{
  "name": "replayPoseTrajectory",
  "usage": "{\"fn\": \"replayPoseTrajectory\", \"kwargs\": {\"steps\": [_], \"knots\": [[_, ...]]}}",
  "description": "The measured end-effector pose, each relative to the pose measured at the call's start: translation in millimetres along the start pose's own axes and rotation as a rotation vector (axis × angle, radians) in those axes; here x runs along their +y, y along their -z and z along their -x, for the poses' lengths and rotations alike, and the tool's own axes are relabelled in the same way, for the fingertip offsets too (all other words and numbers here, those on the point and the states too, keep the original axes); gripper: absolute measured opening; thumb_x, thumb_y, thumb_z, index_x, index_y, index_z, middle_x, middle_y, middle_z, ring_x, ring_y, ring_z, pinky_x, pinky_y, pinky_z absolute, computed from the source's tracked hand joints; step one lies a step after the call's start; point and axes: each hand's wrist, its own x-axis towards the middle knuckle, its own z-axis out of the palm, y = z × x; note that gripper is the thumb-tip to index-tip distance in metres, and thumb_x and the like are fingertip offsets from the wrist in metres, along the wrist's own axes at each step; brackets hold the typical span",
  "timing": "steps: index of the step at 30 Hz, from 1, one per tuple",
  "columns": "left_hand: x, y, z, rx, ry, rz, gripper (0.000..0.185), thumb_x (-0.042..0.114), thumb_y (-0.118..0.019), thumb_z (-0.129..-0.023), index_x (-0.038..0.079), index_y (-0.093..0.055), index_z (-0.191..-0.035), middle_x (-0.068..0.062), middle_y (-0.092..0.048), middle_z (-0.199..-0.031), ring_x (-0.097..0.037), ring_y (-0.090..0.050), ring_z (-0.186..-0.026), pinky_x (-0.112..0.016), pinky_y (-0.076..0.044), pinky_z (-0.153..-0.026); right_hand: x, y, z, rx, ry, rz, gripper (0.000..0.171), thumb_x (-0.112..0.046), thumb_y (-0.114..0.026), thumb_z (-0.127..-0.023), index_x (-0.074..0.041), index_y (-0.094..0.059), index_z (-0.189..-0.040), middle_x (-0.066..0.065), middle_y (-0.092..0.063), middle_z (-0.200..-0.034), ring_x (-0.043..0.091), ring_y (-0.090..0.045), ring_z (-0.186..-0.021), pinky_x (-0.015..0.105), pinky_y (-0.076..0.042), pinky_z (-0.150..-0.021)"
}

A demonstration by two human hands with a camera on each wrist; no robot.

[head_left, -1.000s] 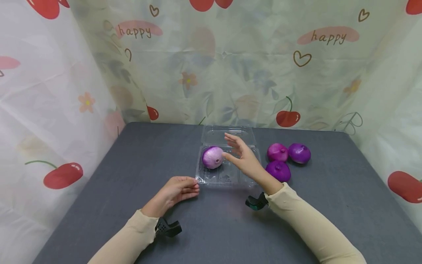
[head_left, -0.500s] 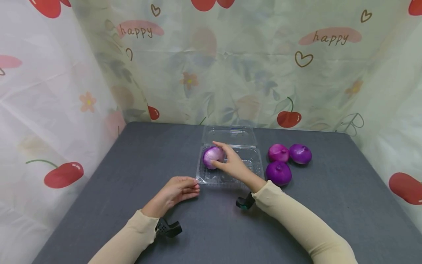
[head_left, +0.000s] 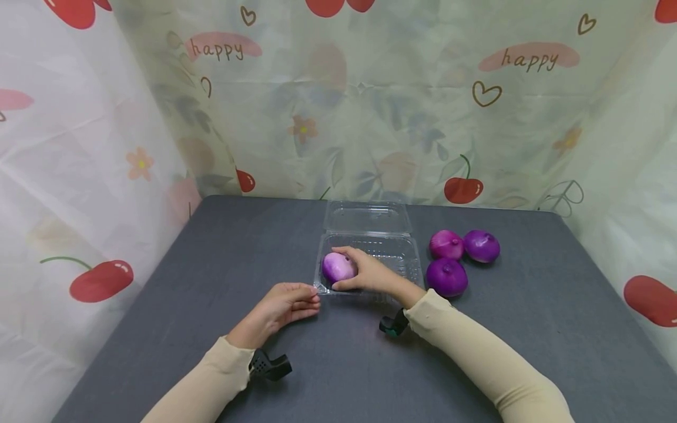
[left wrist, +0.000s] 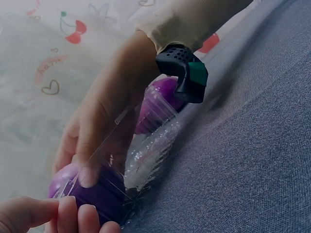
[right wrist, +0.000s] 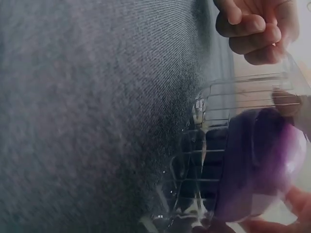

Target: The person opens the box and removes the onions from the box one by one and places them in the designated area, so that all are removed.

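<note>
- In the right wrist view the onion (right wrist: 257, 165) is showing only as a dark purple blur behind ribbed clear plastic, and the fingertips (right wrist: 291, 196) holding it are being cut off at the frame's edge.
- In the left wrist view the box (left wrist: 150, 150) is glaring and smeared, so its near wall is hard to trace; only the tips of the left hand (left wrist: 58, 216) are showing at the bottom corner.
- The right hand (head_left: 370, 273) is reaching into the box (head_left: 391, 249) and gripping the onion (head_left: 338, 267), thumb on the near side and fingers curling over the top; the onion is sitting in the box's front left corner.
- The left hand (head_left: 280, 305) is resting on the table (head_left: 211, 264) just beside the box's front left corner, fingers loosely curled together; whether they are touching the rim cannot be told.
- The lid (head_left: 367, 216) is lying open behind the box.
- Three more onions (head_left: 446, 276) are sitting in a cluster on the table to the right of the box, well apart from both hands.
- The curtain (head_left: 370, 106) behind the table is carrying the word "happy" (head_left: 529, 59) twice, among printed cherries and hearts.
</note>
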Motion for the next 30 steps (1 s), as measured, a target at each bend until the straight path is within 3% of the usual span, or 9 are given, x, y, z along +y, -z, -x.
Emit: {"fn": "replayPoseTrajectory", "kwargs": {"steps": [8, 18, 22, 30], "knots": [[0.1, 0.0, 0.2, 0.004, 0.004, -0.002, 0.006, 0.008, -0.063, -0.093, 0.002, -0.066, -0.092, -0.002, -0.069, -0.076, -0.015, -0.07, -0.075, -0.032, -0.061, -0.076, 1, 2, 0, -0.043, 0.006, -0.025, 0.079, -0.026, -0.082, -0.077, -0.01, -0.042, -0.144, 0.015, -0.054, -0.132, 0.025, -0.057, -0.112, 0.037, -0.053, -0.091], [-0.5, -1.0, -0.5, 0.004, -0.006, -0.007, 0.007, 0.006, -0.062, -0.093, 0.006, -0.067, -0.087, -0.002, -0.069, -0.075, -0.015, -0.07, -0.074, -0.032, -0.061, -0.076, -8, 20, 13, 0.135, -0.001, -0.119, 0.083, -0.024, -0.087, -0.071, -0.015, -0.046, -0.142, 0.017, -0.045, -0.135, 0.03, -0.051, -0.116, 0.042, -0.053, -0.091], [0.0, -1.1, -0.3, 0.018, -0.003, -0.011, 0.005, 0.007, -0.064, -0.092, 0.003, -0.067, -0.09, -0.003, -0.07, -0.075, -0.015, -0.07, -0.074, -0.033, -0.061, -0.077, -11, 31, 22, 0.176, 0.02, -0.176, 0.082, -0.02, -0.086, -0.073, -0.016, -0.043, -0.143, 0.016, -0.044, -0.139, 0.032, -0.053, -0.116, 0.043, -0.055, -0.089], [-0.3, -0.9, -0.2, 0.014, -0.006, 0.0, 0.007, 0.005, -0.063, -0.092, 0.005, -0.067, -0.086, -0.003, -0.069, -0.075, -0.015, -0.07, -0.074, -0.032, -0.061, -0.075, -12, 52, 43, 0.253, -0.023, -0.26, 0.082, -0.019, -0.086, -0.073, -0.013, -0.04, -0.14, 0.011, -0.046, -0.139, 0.031, -0.053, -0.119, 0.041, -0.055, -0.09]]}}
